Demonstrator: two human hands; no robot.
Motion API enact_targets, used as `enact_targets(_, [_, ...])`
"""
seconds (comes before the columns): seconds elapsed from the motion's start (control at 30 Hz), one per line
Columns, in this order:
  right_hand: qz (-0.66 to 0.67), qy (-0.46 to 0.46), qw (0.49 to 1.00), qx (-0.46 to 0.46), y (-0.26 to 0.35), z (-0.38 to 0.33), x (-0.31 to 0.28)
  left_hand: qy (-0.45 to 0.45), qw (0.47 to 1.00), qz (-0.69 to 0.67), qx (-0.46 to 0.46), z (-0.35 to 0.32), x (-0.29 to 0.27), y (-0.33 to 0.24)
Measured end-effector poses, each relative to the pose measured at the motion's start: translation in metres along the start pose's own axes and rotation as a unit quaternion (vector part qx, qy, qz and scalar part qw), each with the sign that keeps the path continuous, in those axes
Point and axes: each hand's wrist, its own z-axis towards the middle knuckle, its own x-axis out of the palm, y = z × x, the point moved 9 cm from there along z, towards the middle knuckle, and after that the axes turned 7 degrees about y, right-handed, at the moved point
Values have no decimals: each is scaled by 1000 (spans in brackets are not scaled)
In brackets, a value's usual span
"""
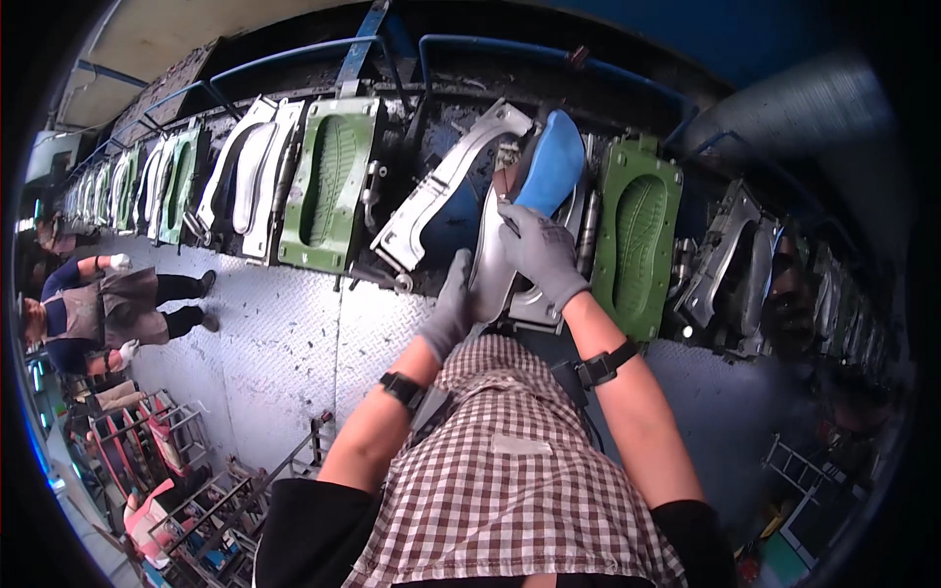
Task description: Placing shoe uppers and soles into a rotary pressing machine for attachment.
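Observation:
Both my hands wear grey gloves and work at an opened metal shoe mould (443,191) on a long machine line. A blue shoe sole (555,162) stands in the mould, leaning up and to the right. My right hand (541,253) pinches the lower edge of the blue sole against the silvery mould plate (490,257). Just below and to the left, my left hand (453,309) presses its fingers on the lower edge of that plate. Each of my wrists carries a black strap.
Green mould halves with sole-tread cavities (331,181) (639,230) flank the opened mould, and more moulds run along the line to both sides. A diamond-plate metal floor (284,333) lies below. Another person (93,309) works at far left, beside metal racks (167,441).

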Motion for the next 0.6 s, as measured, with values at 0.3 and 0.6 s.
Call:
enact_targets(0.3, [197,295,934,-41,-6,54,28,45,959,-251,-121,-38,18,15])
enact_targets(0.6, [61,10,998,-17,27,-48,48,-141,903,-335,-230,5,13,14])
